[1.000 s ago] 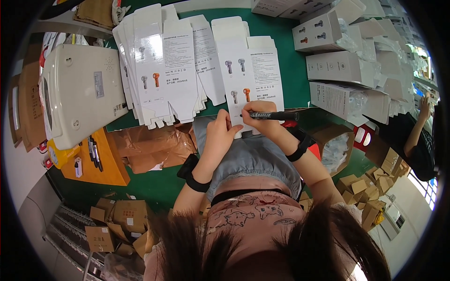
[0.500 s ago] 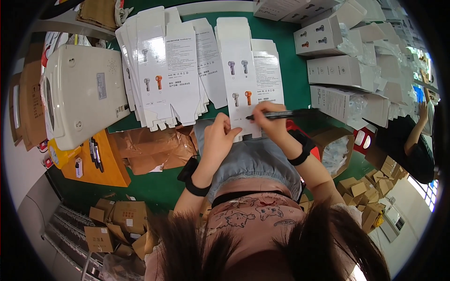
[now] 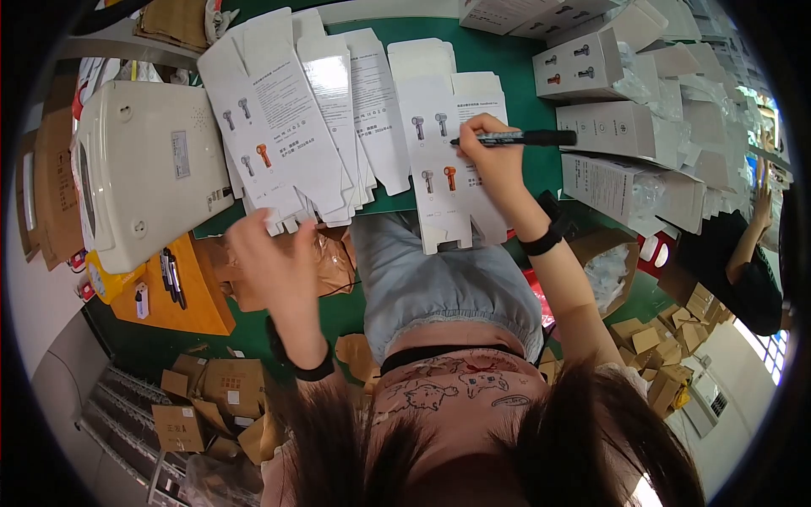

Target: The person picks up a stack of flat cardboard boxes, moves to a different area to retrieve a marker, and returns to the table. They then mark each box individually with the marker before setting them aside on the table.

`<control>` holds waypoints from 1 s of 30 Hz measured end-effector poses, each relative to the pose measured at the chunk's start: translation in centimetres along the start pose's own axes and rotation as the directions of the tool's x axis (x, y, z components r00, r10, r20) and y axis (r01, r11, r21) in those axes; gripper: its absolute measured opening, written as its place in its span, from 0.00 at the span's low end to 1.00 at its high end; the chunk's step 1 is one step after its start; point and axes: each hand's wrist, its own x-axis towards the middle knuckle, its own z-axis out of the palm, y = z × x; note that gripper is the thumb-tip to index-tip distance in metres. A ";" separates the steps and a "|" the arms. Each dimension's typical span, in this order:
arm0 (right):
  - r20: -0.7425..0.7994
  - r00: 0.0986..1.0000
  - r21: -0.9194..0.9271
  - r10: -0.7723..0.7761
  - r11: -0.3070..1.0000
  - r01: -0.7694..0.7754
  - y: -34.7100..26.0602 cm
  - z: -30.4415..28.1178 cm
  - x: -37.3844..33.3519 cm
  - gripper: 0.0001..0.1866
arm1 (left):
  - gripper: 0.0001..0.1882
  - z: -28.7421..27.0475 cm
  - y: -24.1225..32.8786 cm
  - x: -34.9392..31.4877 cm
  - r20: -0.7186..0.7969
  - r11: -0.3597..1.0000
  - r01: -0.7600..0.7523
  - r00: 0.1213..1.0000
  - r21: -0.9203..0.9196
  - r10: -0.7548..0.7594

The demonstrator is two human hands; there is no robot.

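R hand (image 3: pixel 498 165) pinching blk marker (image 3: pixel 541 138) over flat carton (image 3: pixel 437 160); L hand (image 3: pixel 280 264), fingers spread, empty, nr 6 o'clock of carton stack (image 3: pixel 283 106)

Marker (image 3: pixel 545 138), 1 pc: blk, approx. horiz., gripped in R fingers (image 3: pixel 481 125), tip pointing L.
Carton blank (image 3: pixel 428 156), 1 pc: wht, flat, printed w/ 4 device pics, partly under R fingers.
Blank stack (image 3: pixel 283 110): wht, flat, printed, fanned, top pc skewed, just beyond L fingers (image 3: pixel 253 232).
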 end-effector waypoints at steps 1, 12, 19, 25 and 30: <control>0.004 1.000 0.001 0.002 1.000 -0.002 0.2 0.3 0.2 0.07 | 0.19 0.8 0.4 -0.5 0.054 0.992 -0.025 0.998 -0.120 0.032; 0.019 0.991 -0.177 -0.131 0.975 0.132 0.4 0.9 0.4 0.05 | 0.19 8.3 4.3 -5.5 0.620 0.931 0.128 0.775 -0.343 0.122; -0.002 0.988 -0.198 -0.156 0.968 0.152 0.3 0.9 0.4 0.05 | 0.18 10.1 4.2 -5.9 0.658 0.898 0.228 0.748 -0.378 0.087; -0.107 0.987 -0.110 -0.121 0.988 0.109 0.4 0.1 -2.5 0.04 | 0.16 10.3 3.6 -6.3 0.626 0.859 0.260 0.775 -0.440 0.086; 0.176 0.974 -0.185 -0.145 0.967 0.177 0.6 0.7 -7.0 0.01 | 0.18 9.7 4.0 -5.9 0.613 0.864 0.257 0.787 -0.433 0.074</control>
